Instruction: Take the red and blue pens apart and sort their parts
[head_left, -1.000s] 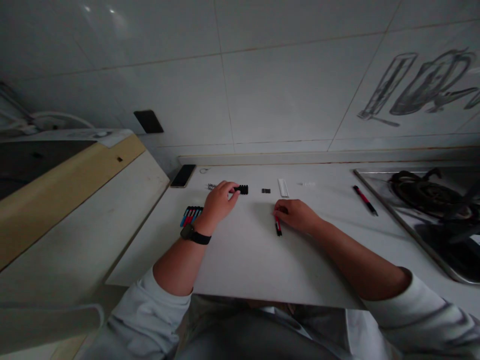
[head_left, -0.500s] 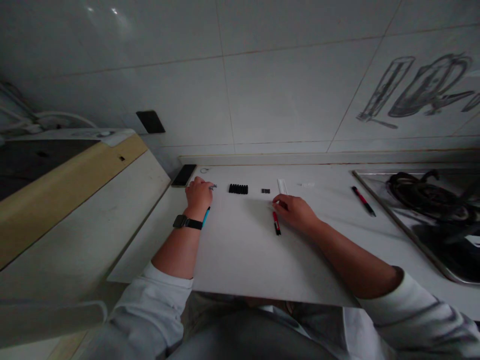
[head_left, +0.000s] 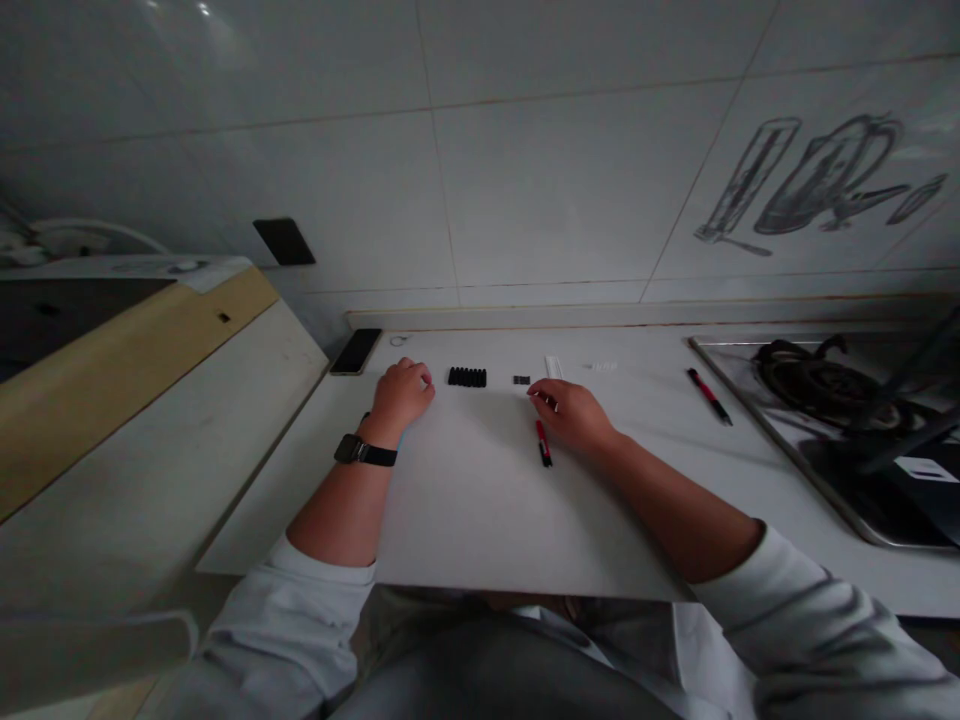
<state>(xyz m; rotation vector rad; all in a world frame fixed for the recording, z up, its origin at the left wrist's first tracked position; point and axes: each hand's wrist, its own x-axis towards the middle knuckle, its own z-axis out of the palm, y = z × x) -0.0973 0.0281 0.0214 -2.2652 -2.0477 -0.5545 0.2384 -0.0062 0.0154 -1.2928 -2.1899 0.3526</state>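
My left hand [head_left: 403,390] is closed with its fingers curled down by the countertop, left of a row of black cylinders [head_left: 467,377]. What it holds, if anything, is hidden. A blue pen lies mostly hidden beneath that wrist. My right hand [head_left: 576,412] has thumb and fingers pinched together; a small bright glint shows between them, too small to name. Just below its fingertips lies a short red and black pen part [head_left: 544,444]. Small dark pieces [head_left: 521,380] and a white ruler-like strip [head_left: 553,367] lie just beyond the right fingers.
A phone [head_left: 356,351] and a thin ring [head_left: 398,341] lie at the back left. Small clear pieces [head_left: 602,366] are right of the strip. A red and black pen [head_left: 709,396] lies beside the gas stove [head_left: 802,385]. A pale panel [head_left: 165,390] rises at left.
The view has shifted slightly. My left hand has turned and moved toward the black cylinders, covering small dark bits that showed at its fingertips. The blue pen is now mostly covered.
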